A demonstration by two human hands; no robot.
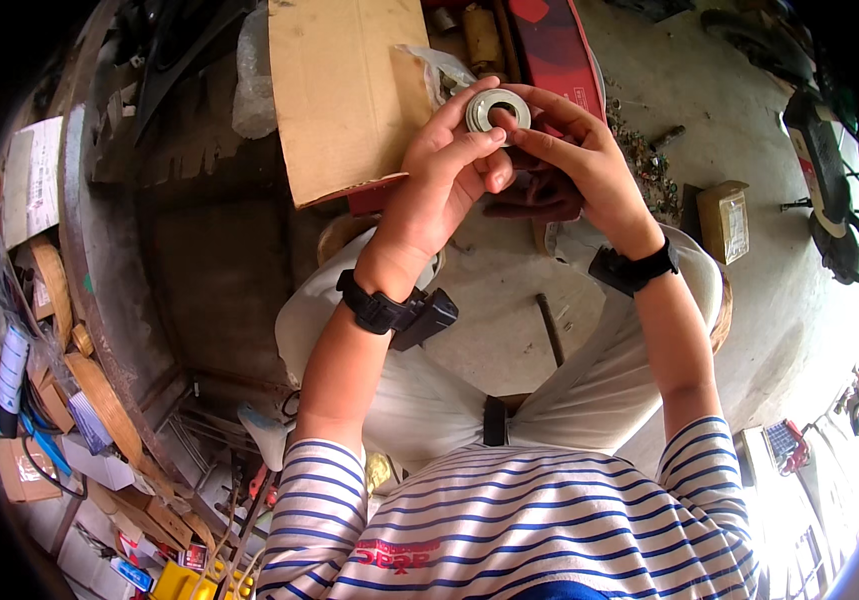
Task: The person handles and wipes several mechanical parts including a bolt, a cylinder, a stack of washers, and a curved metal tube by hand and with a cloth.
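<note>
Hands raised together above the lap, both closed on one part. Left hand (439,185) pinches a round metal bearing ring (497,108) from its near side, thumb and forefinger on the rim. Right hand (584,150) grips the same ring from the far right, fingertips curled over its edge. Ring is held in the air, off any surface, face turned toward the camera, dark bore visible. Each wrist carries a black strapped device (399,310). Behind the hands lies a flattened cardboard sheet (349,90) and a red box (554,45). Concrete floor (749,200) carries a small cardboard package (726,220).
</note>
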